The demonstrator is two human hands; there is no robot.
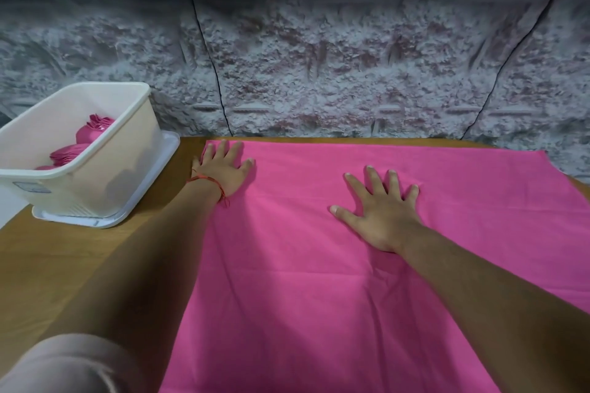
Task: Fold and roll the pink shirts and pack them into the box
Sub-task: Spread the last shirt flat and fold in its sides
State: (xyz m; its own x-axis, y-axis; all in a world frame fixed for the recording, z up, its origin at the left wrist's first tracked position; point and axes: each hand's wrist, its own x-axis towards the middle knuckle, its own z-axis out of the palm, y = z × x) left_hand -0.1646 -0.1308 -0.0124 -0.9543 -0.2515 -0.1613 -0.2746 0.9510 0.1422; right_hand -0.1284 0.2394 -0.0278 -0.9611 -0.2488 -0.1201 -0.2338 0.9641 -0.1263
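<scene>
A pink shirt (319, 265) lies spread flat over the wooden table, reaching from the far edge to the near bottom of the view. My left hand (223, 169) presses flat on its far left corner, fingers straight, a red thread round the wrist. My right hand (380, 207) lies flat with fingers spread on the middle of the cloth. A white plastic box (105, 169) stands at the left of the table and holds several rolled pink shirts (92, 132).
The box sits on its white lid (159, 163). Bare wooden table (64, 252) shows left of the cloth. A grey stone-patterned wall (319, 57) rises right behind the table's far edge.
</scene>
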